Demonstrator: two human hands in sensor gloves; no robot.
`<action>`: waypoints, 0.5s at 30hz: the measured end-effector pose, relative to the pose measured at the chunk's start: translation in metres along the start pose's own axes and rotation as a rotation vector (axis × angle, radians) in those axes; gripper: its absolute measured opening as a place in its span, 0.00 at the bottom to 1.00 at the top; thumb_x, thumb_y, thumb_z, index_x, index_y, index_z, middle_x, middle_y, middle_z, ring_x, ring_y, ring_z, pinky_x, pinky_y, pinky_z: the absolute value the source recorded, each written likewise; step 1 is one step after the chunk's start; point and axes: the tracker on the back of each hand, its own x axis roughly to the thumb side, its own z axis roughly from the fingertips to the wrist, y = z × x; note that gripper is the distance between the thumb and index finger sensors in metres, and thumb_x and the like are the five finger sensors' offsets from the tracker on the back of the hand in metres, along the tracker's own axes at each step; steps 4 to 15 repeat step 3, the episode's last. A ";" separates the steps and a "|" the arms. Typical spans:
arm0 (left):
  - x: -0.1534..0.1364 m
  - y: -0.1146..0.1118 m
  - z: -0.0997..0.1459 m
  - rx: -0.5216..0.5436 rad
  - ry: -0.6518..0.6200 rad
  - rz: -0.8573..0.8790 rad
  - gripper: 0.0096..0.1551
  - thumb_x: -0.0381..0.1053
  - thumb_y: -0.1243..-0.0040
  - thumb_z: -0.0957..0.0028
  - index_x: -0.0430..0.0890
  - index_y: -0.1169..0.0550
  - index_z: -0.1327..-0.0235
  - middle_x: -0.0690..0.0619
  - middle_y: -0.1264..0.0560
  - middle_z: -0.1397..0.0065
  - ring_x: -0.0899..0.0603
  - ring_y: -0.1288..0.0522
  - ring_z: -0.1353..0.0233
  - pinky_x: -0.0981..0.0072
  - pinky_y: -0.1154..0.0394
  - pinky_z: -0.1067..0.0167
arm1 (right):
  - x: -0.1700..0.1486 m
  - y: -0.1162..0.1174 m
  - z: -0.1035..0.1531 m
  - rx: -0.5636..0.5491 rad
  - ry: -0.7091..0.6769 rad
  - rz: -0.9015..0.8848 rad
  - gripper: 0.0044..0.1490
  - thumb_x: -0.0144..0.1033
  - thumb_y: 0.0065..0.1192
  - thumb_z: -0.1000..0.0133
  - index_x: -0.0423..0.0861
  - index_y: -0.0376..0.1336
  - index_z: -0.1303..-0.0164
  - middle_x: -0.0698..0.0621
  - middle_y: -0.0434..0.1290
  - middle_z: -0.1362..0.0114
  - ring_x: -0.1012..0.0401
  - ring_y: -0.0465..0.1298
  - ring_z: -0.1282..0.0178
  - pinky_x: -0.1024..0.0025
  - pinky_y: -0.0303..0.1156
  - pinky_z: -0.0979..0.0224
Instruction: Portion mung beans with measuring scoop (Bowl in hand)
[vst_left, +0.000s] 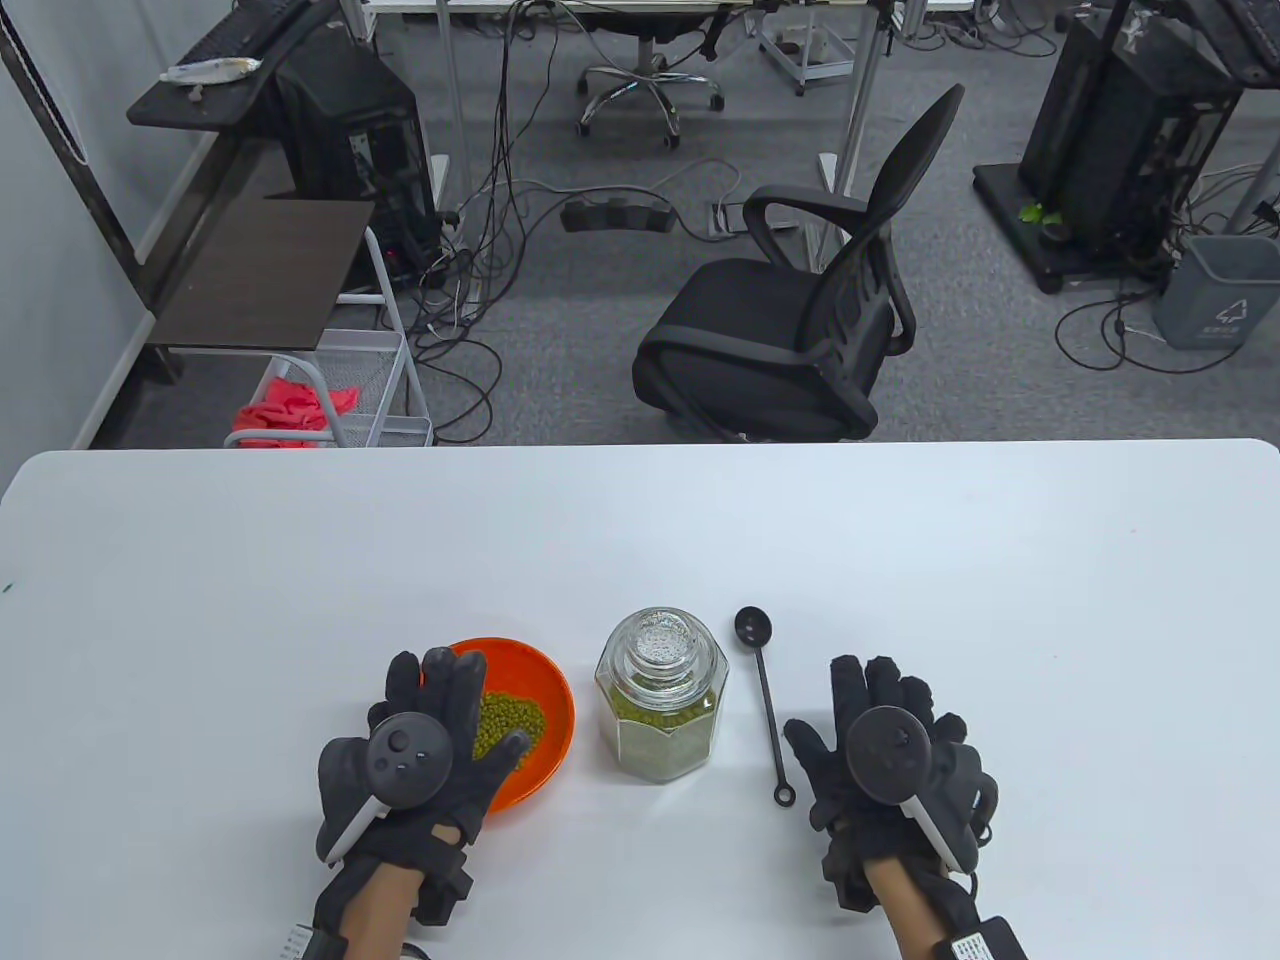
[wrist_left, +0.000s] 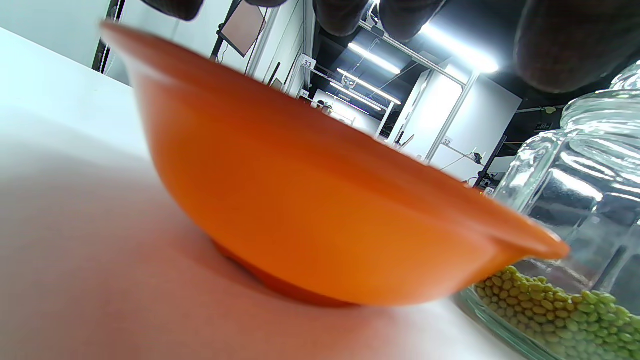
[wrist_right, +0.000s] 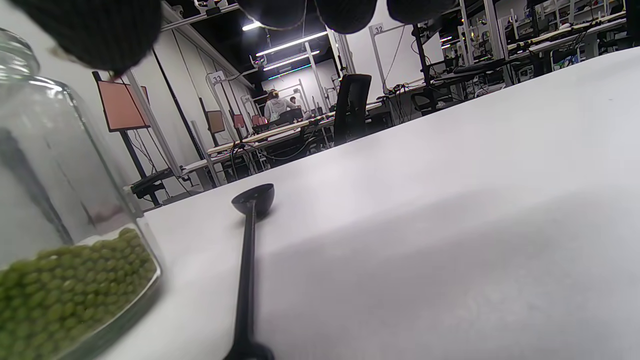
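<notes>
While my right hand (vst_left: 890, 760) lies flat on the white table (vst_left: 1000, 560), fingers spread and holding nothing, the long-handled black plastic measuring scoop (vst_left: 765, 705) lies just to its left, between it and the lidded glass jar of mung beans (vst_left: 657, 695). The scoop's long axis runs away from me: the round cup sits at the far end, the ringed handle tip at the near end, close beside my right thumb. In the right wrist view the handle (wrist_right: 246, 270) runs almost straight out ahead and a little left of my fingertips (wrist_right: 345, 12), so I judge a short sideways reach to the left, then a pinch low on the handle, is what the pick-up calls for. My right hand is plainly the nearer one.

My left hand (vst_left: 420, 755) hovers over the near rim of the shallow orange plastic bowl (vst_left: 545, 700), fingers extended over it, not closed around it as far as I can tell. The left wrist view shows the bowl (wrist_left: 310, 220) resting on the table, just beside the jar (wrist_left: 575, 225). A small heap of green beans (vst_left: 512, 722) already lies in the bowl. The jar's lid is on, so I judge it must come off before scooping.
</notes>
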 end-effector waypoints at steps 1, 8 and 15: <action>0.000 0.000 0.000 0.000 0.000 -0.001 0.54 0.77 0.50 0.48 0.56 0.54 0.16 0.48 0.58 0.16 0.26 0.61 0.15 0.22 0.50 0.27 | 0.000 0.000 0.000 0.000 0.001 -0.003 0.51 0.59 0.65 0.52 0.49 0.54 0.21 0.38 0.53 0.17 0.34 0.53 0.17 0.20 0.42 0.28; 0.000 0.000 0.000 -0.001 0.001 -0.002 0.54 0.77 0.50 0.48 0.56 0.54 0.16 0.48 0.58 0.16 0.26 0.61 0.15 0.22 0.50 0.27 | 0.000 0.000 0.001 0.001 0.001 -0.005 0.51 0.59 0.65 0.52 0.49 0.54 0.21 0.38 0.53 0.17 0.34 0.53 0.17 0.20 0.42 0.28; 0.000 0.000 0.000 -0.001 0.001 -0.002 0.54 0.77 0.50 0.48 0.56 0.54 0.16 0.48 0.58 0.16 0.26 0.61 0.15 0.22 0.50 0.27 | 0.000 0.000 0.001 0.001 0.001 -0.005 0.51 0.59 0.65 0.52 0.49 0.54 0.21 0.38 0.53 0.17 0.34 0.53 0.17 0.20 0.42 0.28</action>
